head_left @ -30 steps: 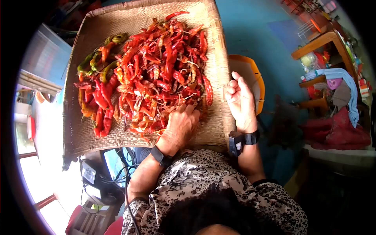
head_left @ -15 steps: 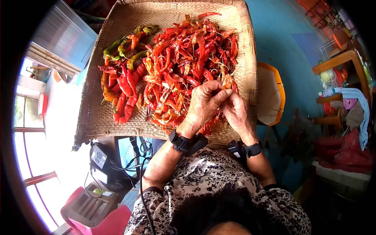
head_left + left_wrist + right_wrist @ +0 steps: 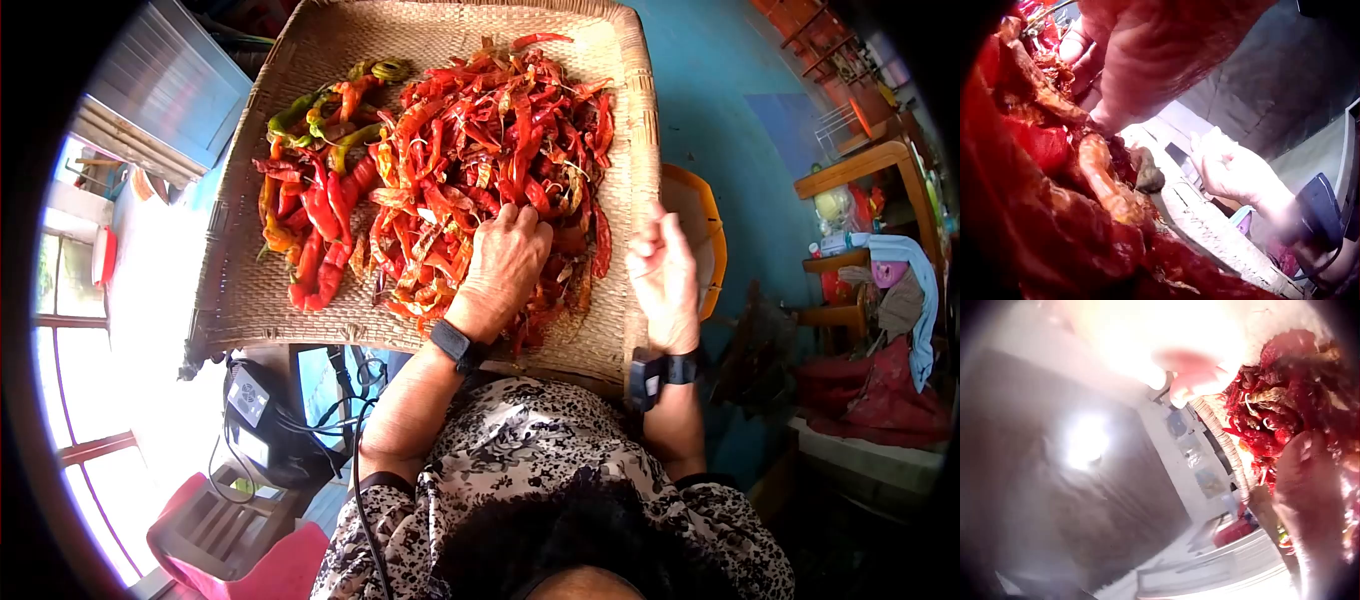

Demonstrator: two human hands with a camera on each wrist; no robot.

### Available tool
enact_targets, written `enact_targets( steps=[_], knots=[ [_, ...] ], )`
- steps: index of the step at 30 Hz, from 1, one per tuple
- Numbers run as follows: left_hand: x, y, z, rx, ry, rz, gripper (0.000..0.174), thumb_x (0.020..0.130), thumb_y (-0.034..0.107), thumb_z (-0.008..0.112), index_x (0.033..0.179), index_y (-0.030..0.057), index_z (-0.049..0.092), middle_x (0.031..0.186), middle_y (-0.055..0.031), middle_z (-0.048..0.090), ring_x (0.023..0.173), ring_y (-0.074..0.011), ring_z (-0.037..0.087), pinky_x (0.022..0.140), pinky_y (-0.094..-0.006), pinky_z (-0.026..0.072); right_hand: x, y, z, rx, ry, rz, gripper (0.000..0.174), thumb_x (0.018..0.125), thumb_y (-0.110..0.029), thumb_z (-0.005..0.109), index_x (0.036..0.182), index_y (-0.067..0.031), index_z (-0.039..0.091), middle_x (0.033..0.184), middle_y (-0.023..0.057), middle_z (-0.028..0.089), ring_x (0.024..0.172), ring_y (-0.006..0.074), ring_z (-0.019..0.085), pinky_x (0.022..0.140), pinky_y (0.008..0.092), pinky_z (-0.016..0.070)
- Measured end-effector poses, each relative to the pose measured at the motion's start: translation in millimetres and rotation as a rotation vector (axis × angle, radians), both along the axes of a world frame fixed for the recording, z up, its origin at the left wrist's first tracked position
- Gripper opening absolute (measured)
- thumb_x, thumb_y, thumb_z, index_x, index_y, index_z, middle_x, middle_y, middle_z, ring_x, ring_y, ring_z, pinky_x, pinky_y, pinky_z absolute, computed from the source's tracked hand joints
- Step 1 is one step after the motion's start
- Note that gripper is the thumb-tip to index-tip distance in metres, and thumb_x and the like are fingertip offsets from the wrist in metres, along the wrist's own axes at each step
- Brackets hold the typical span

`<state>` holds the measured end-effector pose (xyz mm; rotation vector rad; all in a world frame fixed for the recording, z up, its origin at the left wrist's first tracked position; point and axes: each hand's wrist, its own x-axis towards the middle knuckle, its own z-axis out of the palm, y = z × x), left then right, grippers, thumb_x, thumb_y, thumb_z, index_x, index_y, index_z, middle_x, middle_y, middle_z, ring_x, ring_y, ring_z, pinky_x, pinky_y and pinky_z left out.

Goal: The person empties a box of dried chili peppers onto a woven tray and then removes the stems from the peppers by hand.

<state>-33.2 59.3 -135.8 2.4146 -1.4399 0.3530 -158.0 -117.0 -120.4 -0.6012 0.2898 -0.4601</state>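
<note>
Red dried chili peppers (image 3: pixel 500 140) lie in a broad heap on a woven bamboo tray (image 3: pixel 290 330). My left hand (image 3: pixel 505 260) reaches down into the near part of the heap, fingers bent among the peppers. Its fingertips touch the wrinkled peppers (image 3: pixel 1047 94) in the left wrist view; I cannot tell whether they pinch one. Over the tray's right rim, my right hand (image 3: pixel 665 280) is held palm up with loosely bent fingers and nothing visible in them. Glare washes out much of this hand (image 3: pixel 1191 369) in the right wrist view.
Green and orange peppers (image 3: pixel 340 120) and larger red ones (image 3: pixel 325 220) sit apart at the tray's left. Beyond its right rim stands a yellow-rimmed container (image 3: pixel 715 240). Cables (image 3: pixel 330 425) and a black device (image 3: pixel 255 400) are below left, above a pink stool (image 3: pixel 270 560).
Half a second ago both hands met over the heap's near right. Since then the left hand has gone back into the peppers, and the right hand has moved right, over the rim.
</note>
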Motion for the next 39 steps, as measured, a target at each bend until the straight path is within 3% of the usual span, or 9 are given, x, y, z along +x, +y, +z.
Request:
enact_targets(
  steps=[3, 7, 10, 13, 15, 23, 27, 31, 39],
  knots=[
    [-1, 2, 6, -0.079, 0.054, -0.015, 0.012, 0.077, 0.013, 0.068, 0.084, 0.0058, 0.062, 0.085, -0.0082, 0.058, 0.084, -0.0256, 0.059, 0.067, -0.0357, 0.0520, 7, 29, 4, -0.545, 0.230, 0.087, 0.021, 0.094, -0.021, 0.060, 0.108, -0.0065, 0.064, 0.077, 0.0008, 0.062, 0.063, 0.0075, 0.054, 0.054, 0.0220, 0.0452],
    [-8, 7, 24, -0.565, 0.567, -0.049, 0.010, 0.084, 0.004, 0.064, 0.094, 0.0007, 0.066, 0.084, -0.0106, 0.067, 0.070, -0.0222, 0.066, 0.063, -0.0319, 0.0535, 24, 53, -11, -1.069, 0.216, 0.041, 0.023, 0.091, -0.014, 0.062, 0.113, -0.0061, 0.062, 0.090, 0.0036, 0.063, 0.079, 0.0120, 0.060, 0.064, 0.0229, 0.0518],
    [-12, 12, 36, -0.623, 0.933, -0.033, 0.011, 0.089, 0.005, 0.062, 0.097, -0.0002, 0.067, 0.081, -0.0073, 0.070, 0.074, -0.0100, 0.064, 0.065, -0.0259, 0.0514, 25, 66, -3, -1.109, 0.275, 0.113, 0.021, 0.089, -0.005, 0.062, 0.110, -0.0056, 0.062, 0.092, 0.0071, 0.063, 0.086, 0.0149, 0.061, 0.071, 0.0294, 0.0524],
    [-12, 16, 35, -0.608, 1.027, -0.039, 0.011, 0.090, 0.006, 0.063, 0.097, -0.0006, 0.066, 0.080, -0.0051, 0.069, 0.073, -0.0077, 0.062, 0.065, -0.0242, 0.0509, 22, 67, 7, -1.342, 0.342, 0.124, 0.018, 0.091, -0.012, 0.062, 0.106, -0.0029, 0.061, 0.080, 0.0063, 0.064, 0.072, 0.0184, 0.063, 0.064, 0.0286, 0.0502],
    [-12, 14, 31, -0.674, 1.038, -0.040, 0.013, 0.090, 0.006, 0.062, 0.100, -0.0006, 0.065, 0.080, -0.0050, 0.069, 0.072, -0.0072, 0.061, 0.064, -0.0241, 0.0503, 20, 61, 1, -1.340, 0.327, 0.090, 0.018, 0.093, -0.019, 0.061, 0.102, -0.0034, 0.063, 0.073, 0.0032, 0.063, 0.066, 0.0150, 0.061, 0.059, 0.0267, 0.0493],
    [14, -1, 27, -0.396, 0.375, 0.056, 0.014, 0.087, 0.012, 0.065, 0.097, 0.0029, 0.065, 0.086, -0.0114, 0.066, 0.069, -0.0219, 0.065, 0.060, -0.0316, 0.0529, 5, -12, 13, 0.342, -0.252, -0.013, 0.038, 0.096, -0.033, 0.055, 0.113, 0.0007, 0.061, 0.079, 0.0028, 0.060, 0.067, 0.0104, 0.054, 0.058, 0.0225, 0.0472],
    [14, -42, 16, -0.140, 0.213, 0.056, 0.028, 0.081, 0.033, 0.071, 0.090, 0.0067, 0.063, 0.090, -0.0103, 0.063, 0.076, -0.0256, 0.064, 0.062, -0.0372, 0.0537, 4, 5, 3, 0.208, -0.110, 0.067, 0.026, 0.095, -0.028, 0.058, 0.106, -0.0051, 0.062, 0.075, 0.0004, 0.060, 0.064, 0.0090, 0.053, 0.056, 0.0238, 0.0437],
    [15, -62, 2, -0.011, 0.082, 0.172, 0.024, 0.080, 0.029, 0.067, 0.089, 0.0073, 0.061, 0.095, -0.0106, 0.060, 0.083, -0.0285, 0.063, 0.066, -0.0402, 0.0536, 8, 26, 2, -0.111, 0.106, -0.007, 0.017, 0.095, -0.021, 0.060, 0.103, -0.0057, 0.064, 0.070, -0.0005, 0.058, 0.061, 0.0083, 0.053, 0.053, 0.0229, 0.0424],
    [-4, -11, 35, -0.439, 0.630, 0.011, 0.013, 0.080, 0.010, 0.067, 0.088, 0.0004, 0.063, 0.082, -0.0126, 0.059, 0.071, -0.0281, 0.062, 0.062, -0.0371, 0.0505, 12, 46, 9, -0.703, 0.378, 0.025, 0.036, 0.093, -0.031, 0.063, 0.117, -0.0045, 0.060, 0.089, -0.0021, 0.059, 0.074, 0.0049, 0.053, 0.059, 0.0187, 0.0452]
  ],
)
